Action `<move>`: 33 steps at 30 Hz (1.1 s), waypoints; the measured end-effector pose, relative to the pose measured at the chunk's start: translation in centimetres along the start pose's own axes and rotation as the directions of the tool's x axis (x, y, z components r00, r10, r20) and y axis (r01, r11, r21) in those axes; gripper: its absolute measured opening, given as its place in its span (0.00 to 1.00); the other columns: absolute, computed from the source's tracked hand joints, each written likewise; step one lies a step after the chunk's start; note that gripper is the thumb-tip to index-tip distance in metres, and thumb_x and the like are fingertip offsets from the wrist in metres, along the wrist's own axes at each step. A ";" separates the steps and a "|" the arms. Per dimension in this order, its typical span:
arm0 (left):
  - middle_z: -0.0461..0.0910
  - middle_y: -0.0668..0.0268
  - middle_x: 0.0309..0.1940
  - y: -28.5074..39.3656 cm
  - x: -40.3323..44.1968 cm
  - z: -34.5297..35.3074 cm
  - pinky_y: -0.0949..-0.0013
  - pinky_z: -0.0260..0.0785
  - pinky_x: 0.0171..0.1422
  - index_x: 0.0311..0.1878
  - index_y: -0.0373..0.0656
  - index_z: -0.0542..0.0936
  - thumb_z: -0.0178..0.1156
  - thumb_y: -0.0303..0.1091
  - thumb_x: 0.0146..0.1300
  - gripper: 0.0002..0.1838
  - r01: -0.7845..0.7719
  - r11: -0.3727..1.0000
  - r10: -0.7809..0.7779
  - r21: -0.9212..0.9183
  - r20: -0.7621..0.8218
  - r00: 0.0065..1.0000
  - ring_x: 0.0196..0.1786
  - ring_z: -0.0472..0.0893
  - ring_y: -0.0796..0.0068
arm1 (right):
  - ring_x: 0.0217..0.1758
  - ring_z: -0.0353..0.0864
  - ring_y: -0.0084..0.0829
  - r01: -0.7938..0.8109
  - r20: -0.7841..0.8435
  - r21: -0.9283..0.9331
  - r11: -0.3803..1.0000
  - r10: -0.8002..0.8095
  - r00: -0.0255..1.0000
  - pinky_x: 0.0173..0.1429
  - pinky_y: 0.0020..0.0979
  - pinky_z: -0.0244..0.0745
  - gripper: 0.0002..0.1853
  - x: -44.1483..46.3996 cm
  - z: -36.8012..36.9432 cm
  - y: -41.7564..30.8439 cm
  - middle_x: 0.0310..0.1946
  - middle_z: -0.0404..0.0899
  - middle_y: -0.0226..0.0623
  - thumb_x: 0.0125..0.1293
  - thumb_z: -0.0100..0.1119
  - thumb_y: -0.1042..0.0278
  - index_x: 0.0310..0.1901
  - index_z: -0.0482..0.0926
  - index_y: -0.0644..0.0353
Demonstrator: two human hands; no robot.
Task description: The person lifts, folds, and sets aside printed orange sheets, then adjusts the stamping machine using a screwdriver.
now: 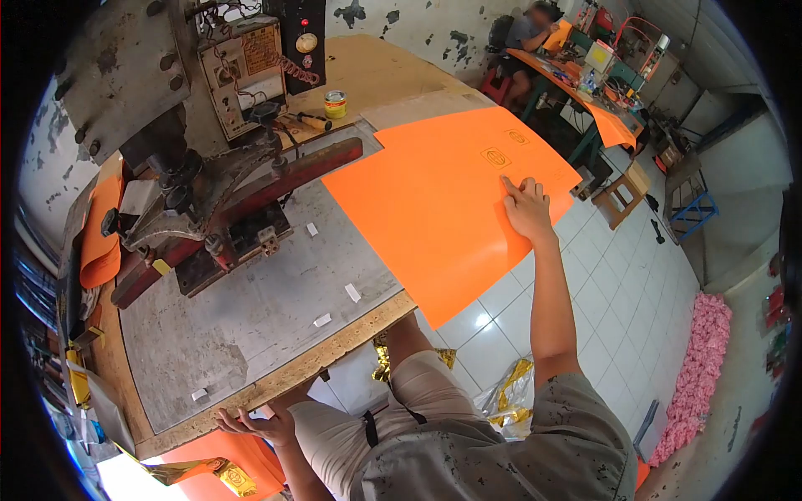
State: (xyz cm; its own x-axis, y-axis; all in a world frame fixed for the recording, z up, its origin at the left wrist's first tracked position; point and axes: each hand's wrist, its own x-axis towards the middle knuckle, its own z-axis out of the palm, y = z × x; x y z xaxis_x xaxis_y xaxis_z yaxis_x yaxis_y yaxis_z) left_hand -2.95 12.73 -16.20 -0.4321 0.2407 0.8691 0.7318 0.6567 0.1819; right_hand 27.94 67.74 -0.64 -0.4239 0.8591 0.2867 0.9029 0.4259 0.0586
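A large orange sheet (418, 200) lies partly on the metal bed of a press and reaches out past the table's edge. Gold-outlined emblems (495, 158) are stamped near its far right end. My right hand (528, 210) rests on top of the sheet beside these emblems, its fingers apart and one digit stretched toward the nearer emblem. Under the table's front edge, my left hand (263, 426) is palm up with spread fingers, holding nothing. Close below it are more orange sheets (251, 455) and a strip of gold foil (236, 479).
The heavy press head (200, 209) stands over the metal bed (251, 334), which carries several white tape bits. A small yellow can (335, 104) is behind it. Another person (535, 33) sits at a far workbench. A wooden stool (622, 194) and pink bundle (693, 376) are at right.
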 end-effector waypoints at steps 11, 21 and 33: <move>0.50 0.40 0.77 -0.2 -0.1 0.2 0.20 0.33 0.76 0.75 0.45 0.55 0.58 0.47 0.72 0.35 -0.006 1.000 0.006 -0.008 -0.010 1.000 0.80 0.44 0.31 | 0.55 0.65 0.36 0.022 -0.055 0.022 1.000 -0.020 0.998 0.59 0.44 0.63 0.28 -0.1 0.5 0.4 0.51 0.66 0.36 0.71 0.43 0.55 0.73 0.72 0.42; 0.50 0.40 0.77 -0.3 -0.1 0.3 0.22 0.34 0.77 0.74 0.44 0.56 0.57 0.48 0.73 0.35 -0.019 1.000 0.019 -0.001 -0.022 1.000 0.80 0.44 0.32 | 0.59 0.66 0.37 -0.010 -0.139 0.085 0.996 0.022 0.990 0.64 0.46 0.62 0.30 0.0 0.6 0.2 0.53 0.67 0.37 0.69 0.47 0.53 0.72 0.72 0.46; 0.53 0.40 0.77 -0.3 0.3 0.3 0.24 0.38 0.78 0.74 0.44 0.57 0.57 0.48 0.73 0.34 -0.042 0.999 0.043 0.020 -0.048 0.998 0.80 0.50 0.36 | 0.65 0.66 0.43 -0.006 0.041 0.256 0.967 -0.005 0.999 0.70 0.45 0.67 0.29 1.1 -1.1 1.7 0.58 0.69 0.41 0.64 0.58 0.53 0.66 0.75 0.52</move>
State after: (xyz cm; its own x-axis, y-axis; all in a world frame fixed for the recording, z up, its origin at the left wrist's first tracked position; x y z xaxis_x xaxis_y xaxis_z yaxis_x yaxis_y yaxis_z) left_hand -3.43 12.80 -16.17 -0.3747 0.2342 0.8971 0.7388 0.6600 0.1364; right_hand 29.09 69.05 0.85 -0.4310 0.8679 0.2471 0.8569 0.4794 -0.1892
